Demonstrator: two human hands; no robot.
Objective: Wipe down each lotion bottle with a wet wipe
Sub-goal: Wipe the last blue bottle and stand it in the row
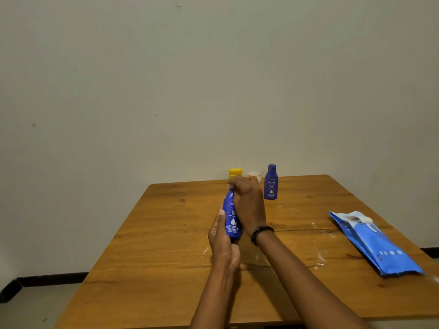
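Head view:
- Your left hand (222,241) cups lower half of Nivea lotion bottle (231,220), thumb up its front. It steadies bottle slightly tilted, seemingly lifted off wooden table (166,233), so top is free to clean.
- Your right hand (249,205) curls round neck and cap. Wet wipe (231,185) peeks white at knuckles, likely pressed there for rubbing.
- Second Nivea bottle (270,184), yellow-capped container (235,172) and pale-lidded jar (253,173) stand at far edge, probably queued.
- Blue wipes pack (373,241) lies well apart on your right.

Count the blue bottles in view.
2. The held bottle is gripped by the left hand and right hand over the table; the far bottle stands upright near the back edge. A yellow cap and pale cap behind the hands may top more bottles.
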